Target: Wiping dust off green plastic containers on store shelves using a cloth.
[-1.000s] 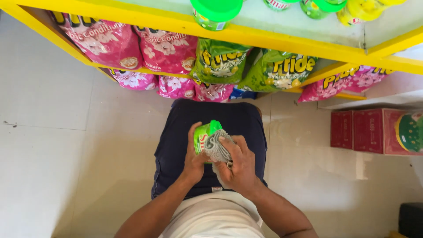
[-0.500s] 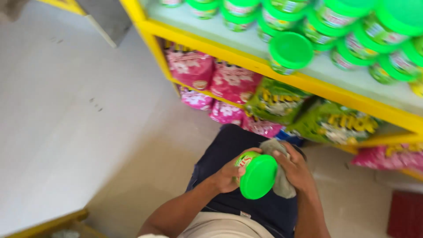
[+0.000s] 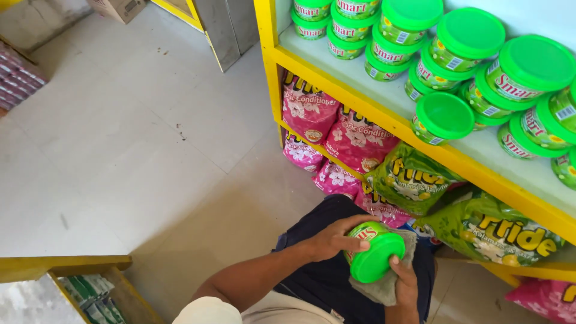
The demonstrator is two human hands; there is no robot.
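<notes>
I see left hand [image 3: 327,240] clamped round green-lidded tub [image 3: 373,253] over lap; right hand [image 3: 403,282] beneath, fingers closed on grey cloth [image 3: 384,287] against tub; judging wipe mid-way; tub not yet on yellow shelf [image 3: 420,141] beside stacked tubs [image 3: 474,66]; many apparently left.

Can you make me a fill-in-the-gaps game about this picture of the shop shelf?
1. The tub held in both hands has a lid coloured ____.
2. Under the tub, the right hand holds a grey ____.
3. The shelf full of tubs has a frame coloured ____.
4. Beside the pink bags below the shelf lie bags coloured ____.

Missing words: green; cloth; yellow; green
</notes>
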